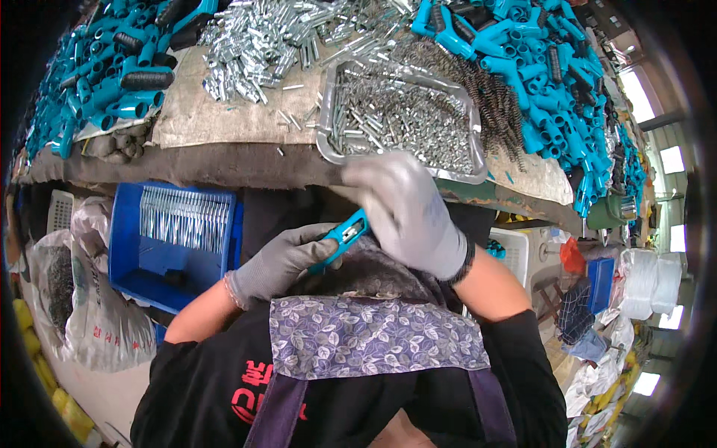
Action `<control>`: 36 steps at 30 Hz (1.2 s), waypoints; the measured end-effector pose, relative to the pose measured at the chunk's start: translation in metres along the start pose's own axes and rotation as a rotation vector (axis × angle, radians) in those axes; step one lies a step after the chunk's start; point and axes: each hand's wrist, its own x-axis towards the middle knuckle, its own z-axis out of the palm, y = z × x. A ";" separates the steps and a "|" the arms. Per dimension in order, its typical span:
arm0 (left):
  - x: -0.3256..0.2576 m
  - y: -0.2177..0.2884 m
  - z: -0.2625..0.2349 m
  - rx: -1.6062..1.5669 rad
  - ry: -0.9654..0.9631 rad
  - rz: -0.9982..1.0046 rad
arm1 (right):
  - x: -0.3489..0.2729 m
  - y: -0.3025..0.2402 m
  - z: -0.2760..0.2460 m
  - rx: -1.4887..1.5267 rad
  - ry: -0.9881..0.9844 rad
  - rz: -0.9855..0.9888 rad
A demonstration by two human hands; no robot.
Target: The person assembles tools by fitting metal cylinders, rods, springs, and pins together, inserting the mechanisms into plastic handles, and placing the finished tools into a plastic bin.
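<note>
My left hand [287, 257], in a grey work glove, is closed round a slim teal plastic handle [349, 230]. A slot with small metal parts shows near the handle's upper end. Gloved in pale grey, my right hand [407, 213] is just above and right of that end. Its fingers point left and are smeared by motion, so whether they hold anything cannot be made out. Beyond it, on the bench, a metal tray [324, 127] carries many small silvery pins and fittings.
Teal plastic housings heap up at far left [112, 82] and far right [530, 89]. Between them lie shiny metal tubes [261, 45] and dark coil springs [489, 93]. Below the bench edge at left, a blue bin [149, 269] holds a row of metal rods [187, 213].
</note>
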 end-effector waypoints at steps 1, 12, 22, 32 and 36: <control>0.002 0.002 0.002 0.017 -0.020 0.007 | 0.014 0.006 -0.003 0.059 0.037 0.055; 0.001 0.005 0.010 -0.063 0.070 -0.051 | 0.040 0.038 0.000 -0.375 0.134 0.373; 0.007 0.005 0.011 -0.040 -0.004 -0.031 | 0.088 0.076 0.021 -0.425 0.065 0.352; 0.001 0.002 0.008 -0.039 0.040 -0.070 | 0.044 0.048 -0.001 -0.486 -0.127 0.228; 0.004 -0.001 0.005 -0.027 0.045 -0.027 | 0.032 0.041 -0.011 -0.477 -0.062 0.220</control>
